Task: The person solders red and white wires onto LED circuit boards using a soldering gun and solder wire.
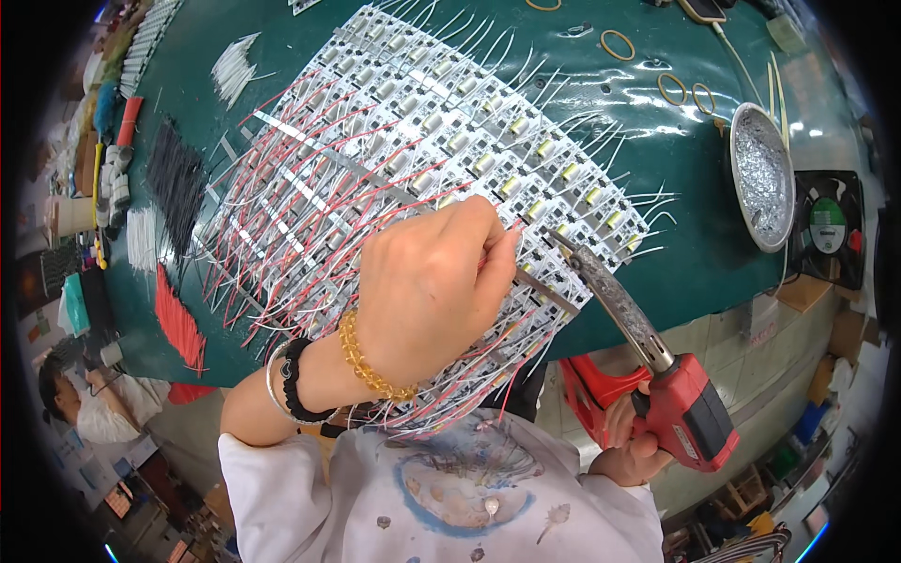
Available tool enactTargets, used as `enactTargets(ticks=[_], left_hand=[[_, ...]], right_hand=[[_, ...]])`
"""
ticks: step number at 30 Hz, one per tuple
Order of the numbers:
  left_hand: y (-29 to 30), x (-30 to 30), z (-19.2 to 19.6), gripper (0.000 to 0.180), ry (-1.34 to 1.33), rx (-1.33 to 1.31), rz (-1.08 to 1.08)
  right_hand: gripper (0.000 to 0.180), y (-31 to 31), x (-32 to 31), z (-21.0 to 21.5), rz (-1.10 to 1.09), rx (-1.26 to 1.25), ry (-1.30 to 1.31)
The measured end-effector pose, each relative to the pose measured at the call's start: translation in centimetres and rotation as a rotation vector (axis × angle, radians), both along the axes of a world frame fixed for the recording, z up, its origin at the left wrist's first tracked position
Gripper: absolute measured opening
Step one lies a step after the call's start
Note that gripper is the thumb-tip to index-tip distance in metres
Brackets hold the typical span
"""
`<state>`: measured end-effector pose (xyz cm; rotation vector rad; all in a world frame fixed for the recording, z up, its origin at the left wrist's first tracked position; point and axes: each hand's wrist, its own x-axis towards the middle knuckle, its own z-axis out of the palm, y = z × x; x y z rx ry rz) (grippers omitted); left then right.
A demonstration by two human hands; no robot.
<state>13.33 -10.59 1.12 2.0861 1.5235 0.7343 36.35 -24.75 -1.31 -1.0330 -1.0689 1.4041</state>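
Note:
A large panel of small white circuit boards (413, 131) with red and white wires lies on the green table (657, 272). My left hand (427, 286) rests on the panel's near edge, fingers pinched on a thin wire at a board. My right hand (629, 446) grips a red soldering gun (680, 403) below the table's edge. Its long dark tip (563, 246) reaches up to the boards right beside my left fingertips. Beaded bracelets circle my left wrist.
A round metal dish of silvery solder (762, 174) sits at the right, with a black fan (831, 230) beyond it. Rubber bands (617, 43) lie at the back. Bundles of black wires (176, 183), red wires (178, 324) and white wires (235, 66) lie left. Another person (84, 399) sits lower left.

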Motion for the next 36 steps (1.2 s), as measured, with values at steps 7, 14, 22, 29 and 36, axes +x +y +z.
enactTargets(ticks=[7,14,22,29,36], left_hand=[[-0.1,0.0,0.8,0.018,0.086,0.427,-0.128],[-0.3,1.1,-0.4,0.015,0.044,0.130,-0.125],[-0.3,1.3,-0.6,0.018,0.043,0.121,-0.115],[0.4,1.0,0.3,0.017,0.067,0.006,-0.117],[0.9,0.8,0.5,0.017,0.061,-0.062,-0.143]], right_hand=[[0.073,-1.1,-0.3,0.2,-0.255,0.016,0.075],[0.074,-1.2,0.5,0.3,-0.213,-0.020,0.056],[0.047,-1.3,2.2,-0.7,0.056,-0.069,-0.041],[0.047,-1.9,1.7,-1.1,-0.050,-0.031,-0.046],[0.046,-1.7,0.7,-0.7,-0.147,-0.053,-0.005]])
